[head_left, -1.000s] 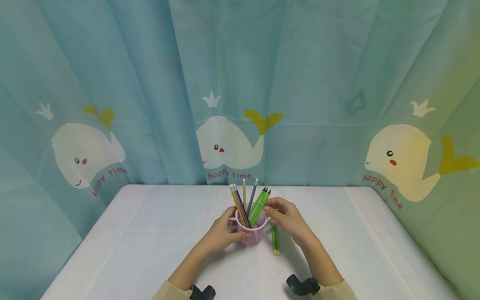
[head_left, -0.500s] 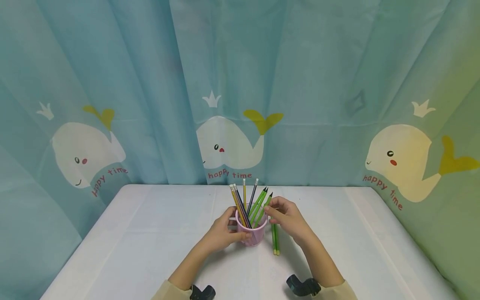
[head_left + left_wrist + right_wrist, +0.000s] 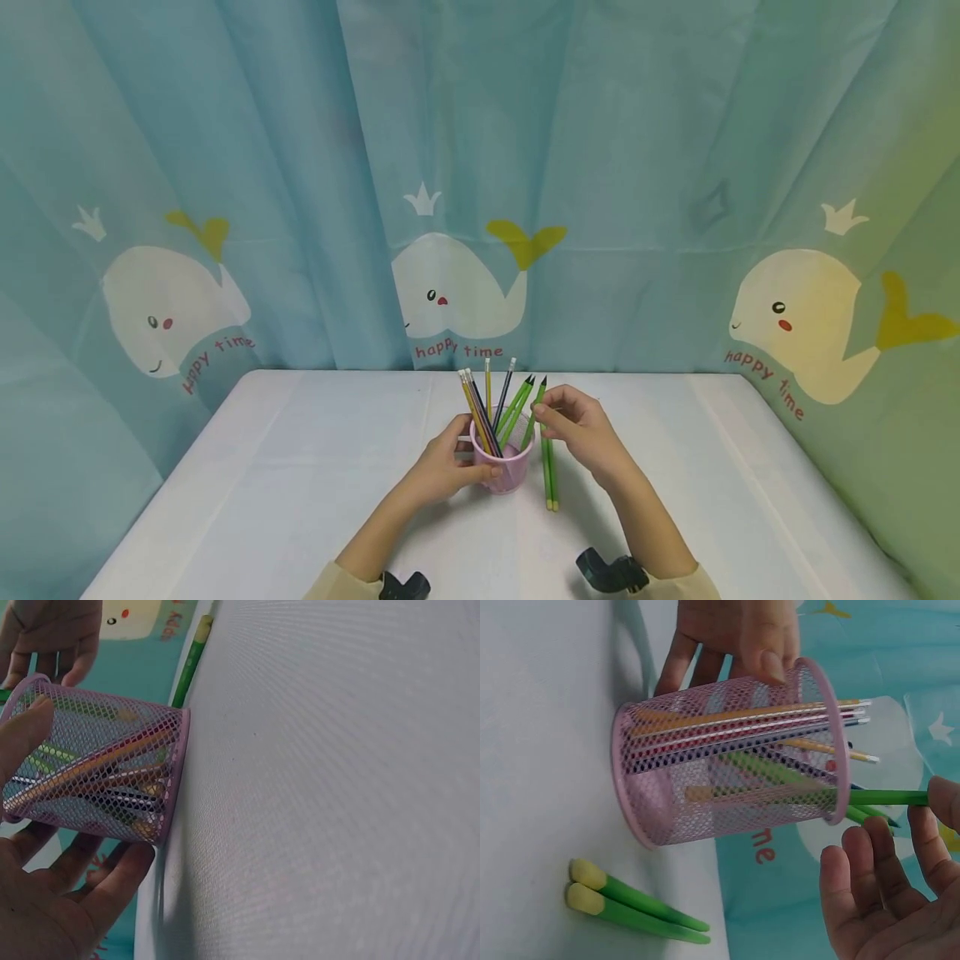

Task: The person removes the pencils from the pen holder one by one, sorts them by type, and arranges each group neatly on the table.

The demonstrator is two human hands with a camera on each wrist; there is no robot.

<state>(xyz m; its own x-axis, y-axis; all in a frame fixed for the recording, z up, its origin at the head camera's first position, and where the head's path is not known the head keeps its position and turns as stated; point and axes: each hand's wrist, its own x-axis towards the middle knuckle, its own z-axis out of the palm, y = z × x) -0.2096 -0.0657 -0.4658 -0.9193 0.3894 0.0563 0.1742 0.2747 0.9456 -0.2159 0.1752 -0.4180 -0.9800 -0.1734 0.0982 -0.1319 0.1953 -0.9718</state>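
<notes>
A pink mesh pencil cup (image 3: 510, 473) stands on the table, with several pencils leaning in it. My left hand (image 3: 442, 468) grips its left side, thumb in front and fingers round the back. Between thumb and index finger, my right hand (image 3: 581, 429) pinches a green pencil (image 3: 889, 797) near its dark tip. That pencil's yellow end is inside the cup, seen through the mesh in the right wrist view. Two more green pencils (image 3: 641, 904) lie side by side on the table, right of the cup, partly hidden by the right hand in the head view.
The white table (image 3: 337, 433) reaches back to a blue-green curtain (image 3: 637, 167) printed with whales. Inside the cup are yellow and dark pencils (image 3: 480, 412) with eraser ends up, and green pencils (image 3: 516, 408) with dark points up.
My right hand has drawn one green pencil away from the other green ones, to the right side of the cup, standing more upright. The left hand and the cup stay in place.
</notes>
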